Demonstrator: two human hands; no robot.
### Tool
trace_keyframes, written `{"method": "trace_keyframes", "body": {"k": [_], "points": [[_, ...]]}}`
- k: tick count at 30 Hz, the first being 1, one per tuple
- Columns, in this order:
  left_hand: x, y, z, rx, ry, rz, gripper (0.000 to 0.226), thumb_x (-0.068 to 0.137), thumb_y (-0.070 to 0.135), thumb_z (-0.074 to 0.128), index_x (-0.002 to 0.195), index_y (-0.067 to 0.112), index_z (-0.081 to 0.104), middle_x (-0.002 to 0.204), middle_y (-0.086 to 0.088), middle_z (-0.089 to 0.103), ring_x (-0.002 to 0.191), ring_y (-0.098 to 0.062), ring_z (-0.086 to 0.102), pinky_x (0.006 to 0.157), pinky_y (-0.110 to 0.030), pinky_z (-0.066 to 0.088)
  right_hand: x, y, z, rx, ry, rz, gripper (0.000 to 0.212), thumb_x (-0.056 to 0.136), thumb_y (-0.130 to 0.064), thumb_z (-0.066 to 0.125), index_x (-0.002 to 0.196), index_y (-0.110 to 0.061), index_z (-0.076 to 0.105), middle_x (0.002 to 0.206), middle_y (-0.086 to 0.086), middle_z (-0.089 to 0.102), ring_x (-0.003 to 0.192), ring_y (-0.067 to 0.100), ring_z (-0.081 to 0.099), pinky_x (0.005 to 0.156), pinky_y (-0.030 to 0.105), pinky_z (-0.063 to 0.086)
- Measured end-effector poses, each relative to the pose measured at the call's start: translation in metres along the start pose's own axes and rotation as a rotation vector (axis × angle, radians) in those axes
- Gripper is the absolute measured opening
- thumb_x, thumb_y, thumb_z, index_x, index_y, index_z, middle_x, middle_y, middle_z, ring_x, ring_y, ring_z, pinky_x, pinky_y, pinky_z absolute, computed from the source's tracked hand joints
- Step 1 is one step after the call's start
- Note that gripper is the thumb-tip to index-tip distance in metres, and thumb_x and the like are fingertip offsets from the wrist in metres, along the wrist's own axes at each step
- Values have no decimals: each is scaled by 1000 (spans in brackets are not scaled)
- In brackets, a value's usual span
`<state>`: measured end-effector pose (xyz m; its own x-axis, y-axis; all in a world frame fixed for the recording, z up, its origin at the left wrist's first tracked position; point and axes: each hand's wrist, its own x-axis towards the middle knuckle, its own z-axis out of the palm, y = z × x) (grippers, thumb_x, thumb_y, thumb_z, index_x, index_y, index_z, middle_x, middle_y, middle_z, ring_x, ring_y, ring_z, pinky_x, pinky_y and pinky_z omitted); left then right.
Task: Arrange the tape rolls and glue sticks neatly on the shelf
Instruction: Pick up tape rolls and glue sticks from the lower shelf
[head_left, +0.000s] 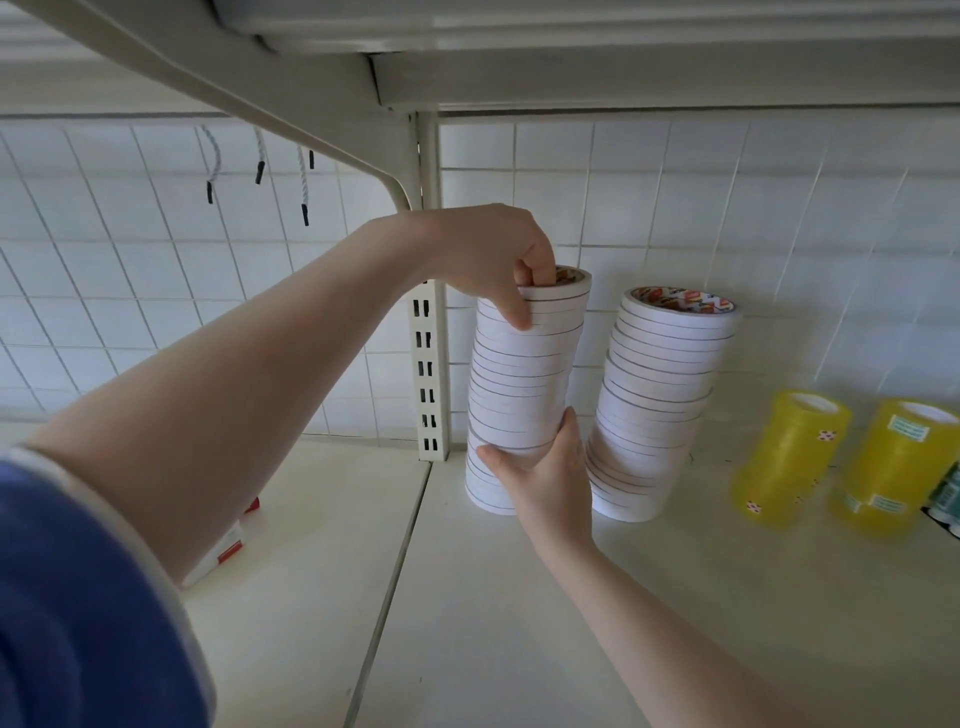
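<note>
Two tall stacks of thin white tape rolls stand on the cream shelf (519, 597) near the back wall. My left hand (488, 260) grips the top rolls of the left stack (524, 374), fingers dipped into the core and thumb outside. My right hand (550, 478) curls round the lower part of that same stack, thumb on its left side. The right stack (660, 405) leans a little and stands untouched. Two stacks of yellow tape rolls (789, 457) (893, 467) stand further right.
A slotted upright post (428, 374) stands just behind and left of the left stack. A white and red package (228, 545) lies on the left shelf section under my left forearm. Dark green rolls (948, 493) peek in at the right edge. An upper shelf hangs overhead.
</note>
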<state>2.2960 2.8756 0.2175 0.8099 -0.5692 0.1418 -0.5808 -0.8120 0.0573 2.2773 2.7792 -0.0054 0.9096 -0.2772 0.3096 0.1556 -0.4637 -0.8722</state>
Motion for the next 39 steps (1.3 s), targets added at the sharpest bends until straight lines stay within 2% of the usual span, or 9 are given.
{"method": "trace_keyframes", "body": {"k": [3,9,17,21,24,28,30,34,39], "points": [[0,0,0,-2,-2,9,24,76,23,74,99,23,68,87,15,62,90,-8,56,84,-25,45,2,-1,2,43,23,7,99,51,-57,75,132,-16,36,123,-4,50,115,18,48,89,39,46],[1,0,0,16,-5,4,22,76,24,74,97,23,68,89,10,63,92,-12,56,84,-27,45,7,0,-2,98,0,-17,78,52,-54,74,118,-26,43,112,-14,56,102,12,54,79,34,48],[0,0,-1,17,-15,-1,16,76,23,74,90,26,66,87,7,63,89,-12,56,84,-30,46,8,4,-6,66,-6,-52,72,62,-47,78,121,-24,46,108,-11,60,100,13,55,78,33,47],[2,2,-1,25,-26,1,13,77,24,73,87,28,65,86,8,61,88,-12,55,83,-30,46,7,2,-3,49,-8,-79,75,67,-43,77,128,-19,42,118,-7,57,109,17,52,84,34,46],[4,3,-2,46,-33,-6,12,77,25,72,86,27,64,89,5,61,87,-13,54,80,-28,45,2,4,-8,-61,-61,-104,88,79,-39,71,145,-7,22,141,2,41,127,19,39,98,27,37],[5,7,-1,59,-48,-19,10,78,28,71,80,30,62,85,6,59,84,-14,53,71,-24,41,-15,12,-25,-211,-208,-128,81,88,-39,59,148,-10,13,149,3,30,134,17,31,101,24,31],[6,10,-1,46,-29,-28,13,78,32,71,89,27,65,90,9,62,90,-12,56,78,-25,45,-24,17,-39,-269,-285,-134,72,90,-39,55,148,-15,17,144,-2,36,133,16,32,100,25,31],[8,22,-1,35,38,-34,34,79,34,69,111,23,64,100,11,63,98,-9,56,92,-31,47,-34,28,-71,-426,-365,-91,45,92,-38,52,128,-11,46,123,1,52,118,19,45,89,28,36],[19,36,2,28,139,4,45,78,36,71,120,26,57,109,10,56,105,-9,52,90,-26,42,-36,44,-107,-521,-302,-30,35,92,-35,51,119,-13,54,118,1,56,110,20,51,89,30,40]]}}
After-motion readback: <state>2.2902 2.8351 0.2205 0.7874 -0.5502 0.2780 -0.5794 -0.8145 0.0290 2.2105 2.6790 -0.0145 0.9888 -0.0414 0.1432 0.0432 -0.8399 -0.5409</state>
